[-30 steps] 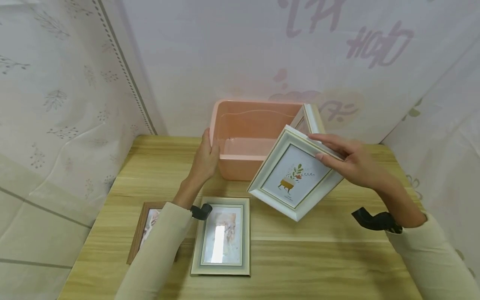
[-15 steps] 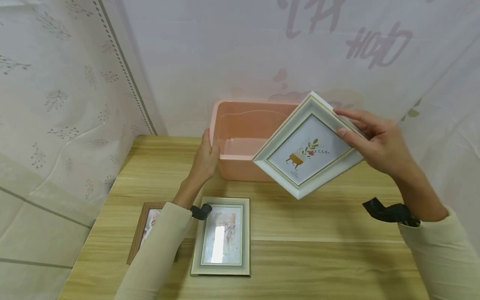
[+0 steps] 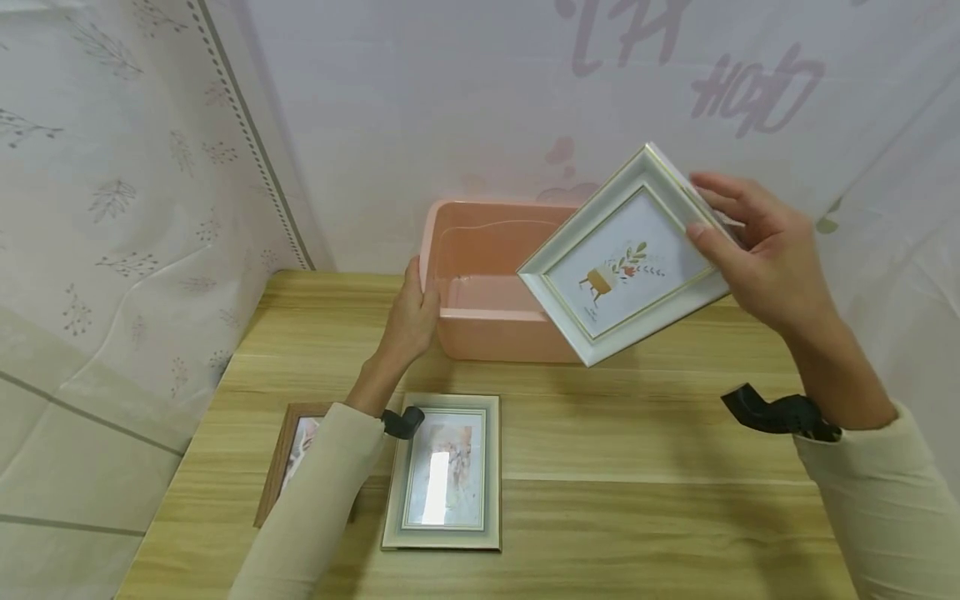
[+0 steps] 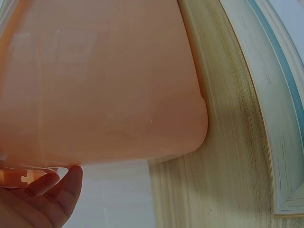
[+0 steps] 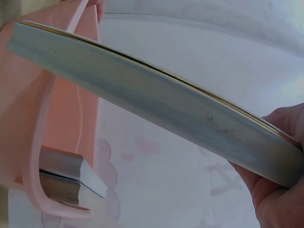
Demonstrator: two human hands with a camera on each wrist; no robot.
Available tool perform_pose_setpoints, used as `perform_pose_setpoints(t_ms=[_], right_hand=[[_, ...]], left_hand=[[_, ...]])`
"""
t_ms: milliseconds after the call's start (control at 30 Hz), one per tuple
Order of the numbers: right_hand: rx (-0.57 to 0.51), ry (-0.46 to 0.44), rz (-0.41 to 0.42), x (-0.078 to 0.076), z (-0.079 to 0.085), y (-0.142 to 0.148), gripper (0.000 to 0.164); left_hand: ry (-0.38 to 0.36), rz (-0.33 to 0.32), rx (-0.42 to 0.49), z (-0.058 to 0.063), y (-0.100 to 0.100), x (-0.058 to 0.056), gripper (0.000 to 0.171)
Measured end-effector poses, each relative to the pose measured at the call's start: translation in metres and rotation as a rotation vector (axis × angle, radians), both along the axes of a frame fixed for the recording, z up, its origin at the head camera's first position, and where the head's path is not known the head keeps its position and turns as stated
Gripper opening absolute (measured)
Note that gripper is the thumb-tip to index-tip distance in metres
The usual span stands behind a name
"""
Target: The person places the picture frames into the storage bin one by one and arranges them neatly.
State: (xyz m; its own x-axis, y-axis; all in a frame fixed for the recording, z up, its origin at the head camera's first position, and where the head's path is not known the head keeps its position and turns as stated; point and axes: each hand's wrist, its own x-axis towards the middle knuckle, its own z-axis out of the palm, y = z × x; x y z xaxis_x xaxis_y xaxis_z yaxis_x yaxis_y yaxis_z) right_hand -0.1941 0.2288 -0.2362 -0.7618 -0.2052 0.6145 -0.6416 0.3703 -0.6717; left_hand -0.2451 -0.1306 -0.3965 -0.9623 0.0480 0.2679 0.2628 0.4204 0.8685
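My right hand (image 3: 731, 229) grips a white picture frame (image 3: 626, 258) with a small plant print by its right edge. It holds the frame tilted in the air over the right end of a pink plastic bin (image 3: 480, 250). In the right wrist view the frame's edge (image 5: 156, 99) crosses the picture, with my right hand (image 5: 273, 190) under it. Below it, another frame (image 5: 69, 180) lies inside the bin (image 5: 61, 118). My left hand (image 3: 414, 308) holds the bin's front left corner; its fingers (image 4: 50, 190) lie against the bin's wall (image 4: 104, 85).
On the wooden table (image 3: 637, 467) a grey-green framed picture (image 3: 444, 471) lies flat near the front. A brown frame (image 3: 288, 454) lies to its left, partly under my left sleeve. Patterned fabric walls close in behind and at both sides.
My right hand has raised the white frame up and away from me, from low in front of the bin to above its right end. My left hand has stayed on the bin.
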Motion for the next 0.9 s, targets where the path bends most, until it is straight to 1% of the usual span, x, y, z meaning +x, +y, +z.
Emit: perform_pose_setpoints(t_ms=[100,167,233,367,500,600,767,900], right_hand=[[-0.018,0.010,-0.005,-0.002,0.004,-0.003,0.043],[-0.008,0.010,-0.029,-0.003,0.007,-0.006,0.040],[-0.034,-0.014,-0.034,-0.003,0.009,-0.009,0.038],[-0.121,-0.065,-0.026,-0.005,0.013,-0.014,0.036],[-0.102,-0.071,-0.106,-0.008,0.018,-0.020,0.032],[-0.119,-0.082,-0.136,-0.011,0.020,-0.025,0.030],[-0.185,-0.084,-0.137,-0.016,0.020,-0.030,0.030],[-0.192,-0.078,-0.152,-0.018,0.020,-0.033,0.030]], left_hand=[[0.003,-0.001,-0.001,0.000,0.000,0.000,0.051],[0.000,0.001,-0.003,0.000,0.000,0.000,0.051],[-0.003,-0.002,-0.002,0.000,-0.001,0.000,0.052],[-0.008,-0.005,-0.001,-0.001,-0.001,0.000,0.054],[-0.020,-0.003,-0.008,-0.001,-0.002,0.000,0.054],[-0.028,-0.003,-0.016,0.000,-0.002,0.001,0.054],[-0.031,-0.001,-0.019,0.000,-0.003,0.002,0.054],[-0.038,-0.006,-0.017,0.001,-0.002,0.002,0.055]])
